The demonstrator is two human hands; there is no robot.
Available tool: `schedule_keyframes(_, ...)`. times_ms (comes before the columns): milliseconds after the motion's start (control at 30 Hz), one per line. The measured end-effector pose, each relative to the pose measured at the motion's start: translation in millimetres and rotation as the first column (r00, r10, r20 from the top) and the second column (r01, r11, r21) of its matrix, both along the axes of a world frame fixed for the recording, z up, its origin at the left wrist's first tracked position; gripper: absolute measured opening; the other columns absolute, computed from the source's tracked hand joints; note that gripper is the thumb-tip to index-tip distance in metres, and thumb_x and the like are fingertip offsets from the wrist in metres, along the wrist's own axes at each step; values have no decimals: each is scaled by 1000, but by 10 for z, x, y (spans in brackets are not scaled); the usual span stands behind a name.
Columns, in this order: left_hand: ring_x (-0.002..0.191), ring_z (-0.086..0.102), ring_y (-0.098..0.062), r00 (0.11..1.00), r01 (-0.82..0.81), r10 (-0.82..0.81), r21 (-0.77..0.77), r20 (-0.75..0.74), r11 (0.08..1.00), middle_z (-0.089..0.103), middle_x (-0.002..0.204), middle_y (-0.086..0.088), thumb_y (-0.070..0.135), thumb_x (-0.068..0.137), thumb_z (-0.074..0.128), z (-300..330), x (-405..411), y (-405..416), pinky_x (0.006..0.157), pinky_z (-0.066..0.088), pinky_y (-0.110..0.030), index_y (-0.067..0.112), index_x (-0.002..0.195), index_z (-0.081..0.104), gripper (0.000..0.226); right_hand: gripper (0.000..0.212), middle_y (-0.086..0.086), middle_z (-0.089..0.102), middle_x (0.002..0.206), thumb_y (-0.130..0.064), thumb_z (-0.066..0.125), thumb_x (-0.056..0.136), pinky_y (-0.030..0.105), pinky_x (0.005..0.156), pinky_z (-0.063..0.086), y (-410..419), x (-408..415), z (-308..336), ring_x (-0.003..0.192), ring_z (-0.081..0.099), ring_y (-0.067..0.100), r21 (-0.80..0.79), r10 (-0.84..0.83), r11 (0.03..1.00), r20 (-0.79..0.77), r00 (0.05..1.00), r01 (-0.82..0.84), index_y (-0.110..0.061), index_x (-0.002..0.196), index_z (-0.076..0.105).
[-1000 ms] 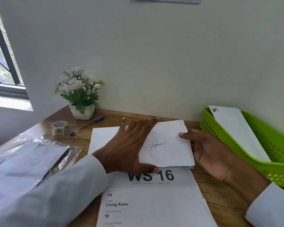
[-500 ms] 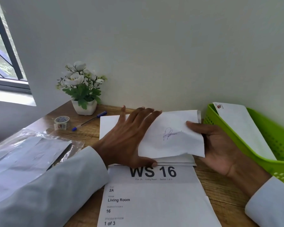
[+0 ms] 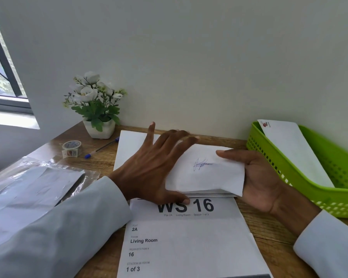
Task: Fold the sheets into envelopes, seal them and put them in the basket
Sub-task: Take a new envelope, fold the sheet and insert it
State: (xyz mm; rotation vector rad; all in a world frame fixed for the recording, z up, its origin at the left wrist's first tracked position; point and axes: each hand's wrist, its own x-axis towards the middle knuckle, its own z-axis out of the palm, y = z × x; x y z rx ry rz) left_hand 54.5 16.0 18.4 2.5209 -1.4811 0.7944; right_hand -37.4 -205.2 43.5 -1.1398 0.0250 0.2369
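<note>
A folded white sheet (image 3: 205, 173) with a blue signature lies on top of other white sheets (image 3: 131, 149) in the middle of the wooden table. My left hand (image 3: 153, 167) rests flat on its left part, fingers spread. My right hand (image 3: 259, 177) holds the sheet's right edge, thumb on top and fingers beneath, lifting that side a little. A green plastic basket (image 3: 301, 177) stands at the right with one white envelope (image 3: 293, 149) leaning inside it.
A printed label sheet reading WS 16 (image 3: 185, 237) lies at the near edge. A clear plastic bag of envelopes (image 3: 32, 189) sits at the left. A tape roll (image 3: 71, 148), a blue pen (image 3: 100, 147) and a potted white flower (image 3: 94, 105) stand at the back left, by the wall.
My right hand has lifted the folded sheet's right side and drawn it slightly right. My left hand stays pressed on the left part. The camera has tilted a bit.
</note>
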Motion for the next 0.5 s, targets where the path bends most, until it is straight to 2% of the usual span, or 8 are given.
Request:
schedule_keyframes(100, 139, 31, -24, 1000, -22, 22, 5, -4, 1000, 33, 151, -4, 94, 60, 47, 18, 25, 27, 114, 4, -70, 22, 153, 15, 121, 48, 22, 71, 116, -16, 73, 68, 39, 91, 56, -42, 4, 8, 99, 71, 33, 26, -49, 998, 17, 999, 48, 0, 113, 73)
schedule_keyframes(167, 135, 33, -23, 1000, -31, 31, 3, -3, 1000, 37, 147, -4, 93, 61, 47, 38, 40, 47, 113, 6, -70, 23, 152, 16, 120, 41, 21, 71, 116, -11, 72, 70, 40, 91, 57, -53, 5, -3, 102, 70, 32, 22, -86, 996, 53, 995, 85, -2, 109, 75)
schedule_keyframes(300, 133, 38, -25, 998, -62, 62, -29, 25, 998, 40, 144, -6, 92, 61, 49, 121, 98, 141, 112, 10, -71, 20, 152, 18, 121, 32, 16, 75, 110, -10, 73, 74, 34, 78, 62, -96, 31, 57, 96, 73, 25, -85, -135, 985, 140, 981, 148, -5, 105, 76)
schedule_keyframes(400, 134, 36, -27, 996, -89, 90, -31, 10, 996, 38, 146, -8, 89, 61, 52, 176, 173, 279, 111, 12, -73, 18, 153, 18, 121, 26, 10, 77, 95, -14, 78, 67, 30, 70, 61, -187, 64, 98, 79, 72, 19, -150, -222, 956, 203, 954, 254, -9, 93, 77)
schedule_keyframes(500, 134, 36, -28, 994, -111, 112, -21, 2, 994, 37, 145, -9, 84, 64, 55, 178, 234, 402, 109, 16, -75, 16, 152, 17, 118, 15, 4, 75, 77, -15, 79, 65, 26, 57, 58, -297, 64, 94, 63, 67, 12, -109, -267, 948, 238, 934, 299, -15, 80, 78)
